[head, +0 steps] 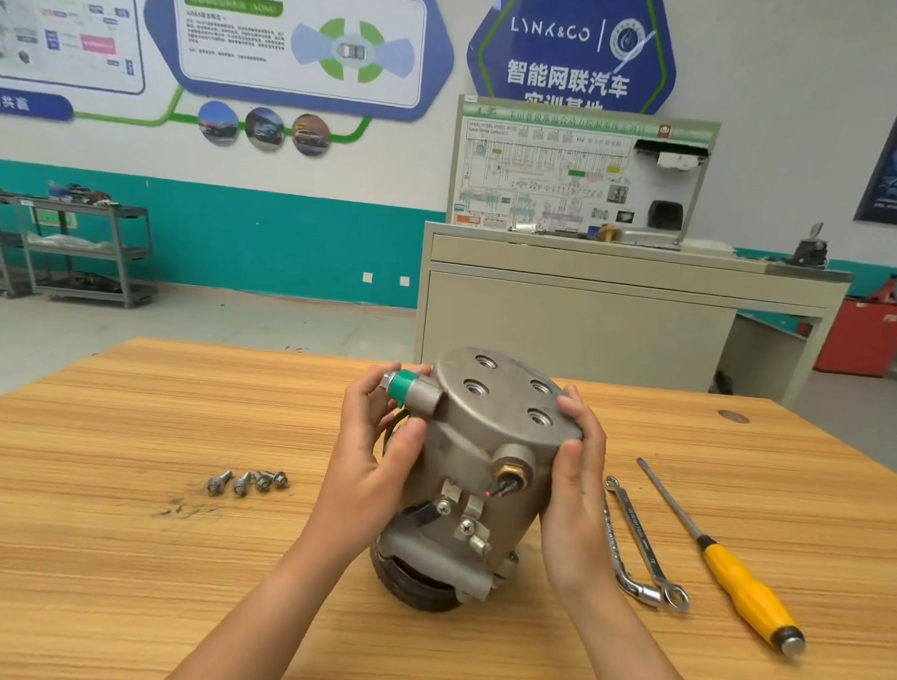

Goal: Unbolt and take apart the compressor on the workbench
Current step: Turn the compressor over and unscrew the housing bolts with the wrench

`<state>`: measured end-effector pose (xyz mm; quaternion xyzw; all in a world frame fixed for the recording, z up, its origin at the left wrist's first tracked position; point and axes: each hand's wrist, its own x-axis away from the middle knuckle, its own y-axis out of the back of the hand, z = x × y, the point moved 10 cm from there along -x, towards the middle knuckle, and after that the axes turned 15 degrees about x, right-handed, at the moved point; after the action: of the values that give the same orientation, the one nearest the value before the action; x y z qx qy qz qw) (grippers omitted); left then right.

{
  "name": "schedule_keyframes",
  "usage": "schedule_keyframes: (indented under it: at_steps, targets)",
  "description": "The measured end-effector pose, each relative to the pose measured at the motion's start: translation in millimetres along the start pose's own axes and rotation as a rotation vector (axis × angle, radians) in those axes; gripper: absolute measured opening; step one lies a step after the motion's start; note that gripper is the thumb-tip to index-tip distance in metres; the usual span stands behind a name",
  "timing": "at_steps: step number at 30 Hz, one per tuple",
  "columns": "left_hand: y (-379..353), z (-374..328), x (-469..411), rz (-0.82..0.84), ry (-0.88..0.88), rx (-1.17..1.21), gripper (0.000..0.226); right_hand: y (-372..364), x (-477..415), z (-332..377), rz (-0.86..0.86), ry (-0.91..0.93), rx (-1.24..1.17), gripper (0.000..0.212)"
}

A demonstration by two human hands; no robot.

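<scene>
Four loose bolts [247, 482] lie in a short row on the wooden workbench [118, 556], to the left of your left forearm and well apart from everything else. The compressor [482, 469] stands on end near the middle of the bench, its dark pulley [415, 585] at the bottom against the wood and its round end cover [506, 393] at the top, tilted slightly toward you. Four recessed bolt holes show in that cover, and no bolt heads are visible in them. Your left hand [374, 455] grasps the left side of the housing, thumb laid across the body and fingers curled up beside the green-capped port [406, 384]. Your right hand [574, 479] grasps the right side, fingers hooked over the cover rim and thumb pressed just beside the brass fitting [507, 476], from which a thin dark lead hangs. Two ring spanners [642, 538] lie close together just right of your right wrist. A yellow-handled screwdriver [725, 557] lies further right, its shaft pointing away from you.
</scene>
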<state>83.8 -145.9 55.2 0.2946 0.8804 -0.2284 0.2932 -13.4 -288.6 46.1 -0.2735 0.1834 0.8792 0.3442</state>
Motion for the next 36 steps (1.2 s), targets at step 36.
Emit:
schedule_keyframes:
  at_steps: [36]
  targets:
    - [23, 32, -84, -0.199, 0.001, -0.205, 0.008, -45, -97, -62, -0.023, -0.231, -0.081, 0.017]
